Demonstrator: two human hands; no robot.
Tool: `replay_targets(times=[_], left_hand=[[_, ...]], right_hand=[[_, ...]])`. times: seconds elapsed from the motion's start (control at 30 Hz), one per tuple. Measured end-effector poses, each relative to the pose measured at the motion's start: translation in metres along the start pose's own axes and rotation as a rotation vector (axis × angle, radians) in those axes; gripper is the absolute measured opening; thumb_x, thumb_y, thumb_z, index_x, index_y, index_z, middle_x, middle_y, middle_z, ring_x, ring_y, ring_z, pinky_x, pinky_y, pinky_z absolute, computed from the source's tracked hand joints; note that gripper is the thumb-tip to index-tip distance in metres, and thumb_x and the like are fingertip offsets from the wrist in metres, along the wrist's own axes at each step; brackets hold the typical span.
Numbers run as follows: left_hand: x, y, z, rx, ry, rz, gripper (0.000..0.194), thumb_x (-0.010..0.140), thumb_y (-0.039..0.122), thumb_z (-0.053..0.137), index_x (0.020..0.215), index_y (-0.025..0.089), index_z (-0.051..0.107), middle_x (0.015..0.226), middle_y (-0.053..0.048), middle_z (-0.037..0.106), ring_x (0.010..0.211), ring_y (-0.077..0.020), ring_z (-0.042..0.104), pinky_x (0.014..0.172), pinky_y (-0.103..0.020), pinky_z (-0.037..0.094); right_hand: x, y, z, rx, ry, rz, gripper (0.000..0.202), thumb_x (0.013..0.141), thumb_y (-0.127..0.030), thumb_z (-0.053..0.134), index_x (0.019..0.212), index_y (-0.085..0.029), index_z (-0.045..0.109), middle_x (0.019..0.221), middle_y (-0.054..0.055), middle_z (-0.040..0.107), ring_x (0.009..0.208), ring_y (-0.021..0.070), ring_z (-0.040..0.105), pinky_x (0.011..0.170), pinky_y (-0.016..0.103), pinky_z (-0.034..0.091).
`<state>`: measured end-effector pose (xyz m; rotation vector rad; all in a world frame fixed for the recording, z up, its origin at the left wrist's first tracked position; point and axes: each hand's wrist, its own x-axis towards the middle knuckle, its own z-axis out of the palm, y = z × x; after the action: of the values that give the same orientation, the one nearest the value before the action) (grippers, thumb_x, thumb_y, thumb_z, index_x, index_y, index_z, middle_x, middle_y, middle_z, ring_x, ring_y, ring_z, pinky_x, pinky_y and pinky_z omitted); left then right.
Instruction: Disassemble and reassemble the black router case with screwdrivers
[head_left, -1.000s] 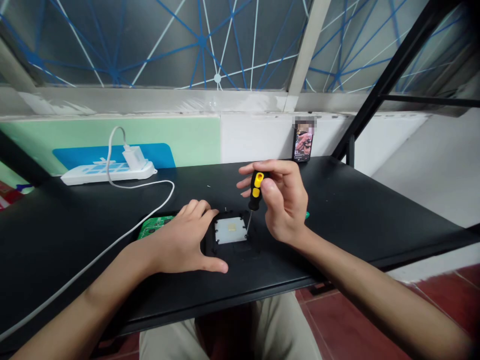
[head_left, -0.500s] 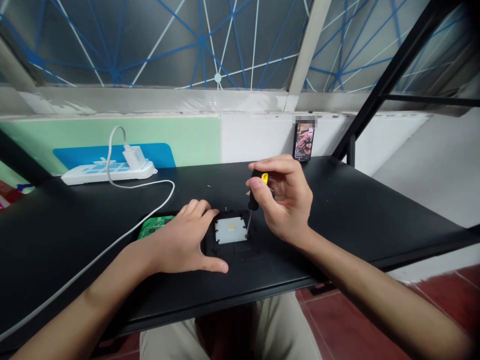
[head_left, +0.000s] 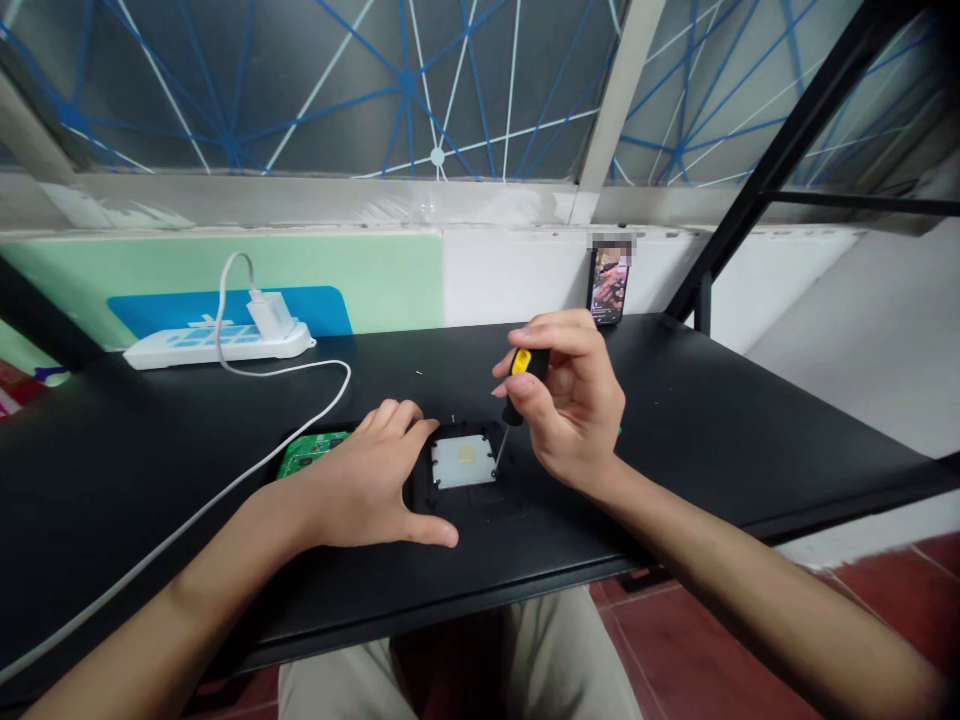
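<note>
My right hand (head_left: 574,400) is closed round the black and yellow handle of a screwdriver (head_left: 529,366). The screwdriver's thin shaft slants down, its tip at the right edge of a light grey metal plate (head_left: 454,468). That plate lies in a black housing (head_left: 421,488) on the black table. My left hand (head_left: 371,478) rests across the housing's left part, fingers apart, the thumb pointing right below the plate. A green circuit board (head_left: 304,452) shows partly from behind my left hand.
A white power strip (head_left: 187,350) with a plugged-in charger (head_left: 271,316) stands at the back left. Its white cable (head_left: 217,500) curves over the table's left side. A phone (head_left: 609,285) leans on the wall. A small screw (head_left: 418,373) lies behind the housing.
The screwdriver handle has turned in my right hand and shifted slightly right, with its yellow part now facing me. My fingers have changed their hold on it. My left hand stays in place.
</note>
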<state>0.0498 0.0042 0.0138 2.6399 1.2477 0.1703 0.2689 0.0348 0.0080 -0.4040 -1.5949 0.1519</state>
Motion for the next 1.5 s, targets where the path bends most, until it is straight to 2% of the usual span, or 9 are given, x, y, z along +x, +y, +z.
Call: replay_targets(times=[0.17, 0.33, 0.53, 0.73, 0.9, 1.0, 1.2, 1.37, 1.5], left_hand=[[-0.0004, -0.0007, 0.0006, 0.009, 0.001, 0.003, 0.086, 0.073, 0.078, 0.065, 0.132, 0.017, 0.056, 0.121, -0.013, 0.052, 0.109, -0.0354, 0.048, 0.096, -0.050, 0.045], [0.0004, 0.0005, 0.0005, 0.020, -0.005, 0.000, 0.085, 0.073, 0.078, 0.066, 0.130, 0.016, 0.056, 0.120, -0.013, 0.052, 0.109, -0.0353, 0.047, 0.097, -0.050, 0.044], [0.0004, 0.0008, -0.0002, 0.023, -0.019, -0.002, 0.086, 0.073, 0.077, 0.066, 0.131, 0.014, 0.056, 0.120, -0.014, 0.051, 0.110, -0.0356, 0.047, 0.098, -0.050, 0.044], [0.0007, 0.0006, 0.0002, 0.032, -0.010, 0.006, 0.088, 0.073, 0.080, 0.065, 0.132, 0.015, 0.055, 0.122, -0.014, 0.051, 0.111, -0.0357, 0.047, 0.099, -0.051, 0.044], [-0.0001, 0.0007, 0.0005, 0.030, -0.014, -0.010, 0.089, 0.073, 0.078, 0.066, 0.133, 0.013, 0.056, 0.122, -0.015, 0.052, 0.110, -0.0358, 0.048, 0.098, -0.050, 0.044], [-0.0004, 0.0006, 0.0007, 0.032, -0.017, -0.005, 0.089, 0.073, 0.078, 0.066, 0.132, 0.012, 0.056, 0.122, -0.015, 0.051, 0.111, -0.0359, 0.048, 0.098, -0.050, 0.044], [0.0002, 0.0014, -0.0005, 0.036, -0.032, -0.016, 0.088, 0.074, 0.077, 0.066, 0.132, 0.012, 0.055, 0.122, -0.015, 0.051, 0.111, -0.0360, 0.047, 0.099, -0.050, 0.043], [0.0008, 0.0009, -0.0006, 0.035, -0.040, -0.017, 0.088, 0.074, 0.077, 0.066, 0.133, 0.012, 0.055, 0.122, -0.015, 0.050, 0.111, -0.0356, 0.047, 0.100, -0.050, 0.043], [0.0006, 0.0001, 0.0004, 0.037, -0.025, -0.003, 0.090, 0.073, 0.079, 0.066, 0.132, 0.012, 0.055, 0.123, -0.015, 0.050, 0.112, -0.0358, 0.047, 0.100, -0.050, 0.043]], right_hand=[[0.0007, -0.0023, 0.0001, -0.041, 0.016, -0.007, 0.025, 0.087, -0.026, 0.072, 0.111, -0.030, 0.067, 0.100, 0.004, 0.062, 0.086, 0.0186, 0.064, 0.059, 0.033, 0.059], [-0.0030, -0.0081, 0.0013, 0.080, -0.045, 0.111, 0.026, 0.102, -0.027, 0.048, 0.125, -0.030, 0.060, 0.107, 0.003, 0.069, 0.081, 0.0144, 0.070, 0.062, 0.030, 0.061], [-0.0037, -0.0077, -0.0001, 0.171, -0.050, 0.134, 0.028, 0.104, -0.028, 0.039, 0.122, -0.028, 0.060, 0.110, 0.003, 0.071, 0.081, 0.0156, 0.073, 0.065, 0.033, 0.063], [-0.0019, -0.0026, 0.0002, 0.068, -0.028, 0.029, 0.026, 0.099, -0.038, 0.052, 0.119, -0.031, 0.065, 0.109, 0.007, 0.061, 0.084, 0.0193, 0.067, 0.055, 0.034, 0.060], [0.0009, -0.0019, 0.0003, -0.022, 0.005, -0.013, 0.027, 0.089, -0.029, 0.070, 0.115, -0.029, 0.068, 0.103, 0.005, 0.062, 0.089, 0.0201, 0.064, 0.054, 0.032, 0.057], [0.0015, -0.0044, -0.0001, -0.026, 0.022, 0.011, 0.023, 0.091, -0.023, 0.066, 0.114, -0.027, 0.069, 0.101, 0.004, 0.066, 0.084, 0.0169, 0.065, 0.058, 0.030, 0.058], [-0.0033, -0.0080, -0.0015, 0.202, -0.004, 0.091, 0.027, 0.103, -0.027, 0.041, 0.121, -0.027, 0.061, 0.104, 0.003, 0.074, 0.080, 0.0159, 0.073, 0.063, 0.032, 0.062], [-0.0040, -0.0067, -0.0002, 0.251, 0.006, 0.078, 0.025, 0.102, -0.029, 0.043, 0.115, -0.027, 0.064, 0.110, 0.006, 0.070, 0.079, 0.0181, 0.073, 0.058, 0.034, 0.061], [-0.0012, -0.0031, 0.0003, 0.098, 0.016, -0.017, 0.024, 0.098, -0.037, 0.053, 0.115, -0.028, 0.067, 0.105, 0.006, 0.060, 0.078, 0.0181, 0.067, 0.053, 0.034, 0.057]])
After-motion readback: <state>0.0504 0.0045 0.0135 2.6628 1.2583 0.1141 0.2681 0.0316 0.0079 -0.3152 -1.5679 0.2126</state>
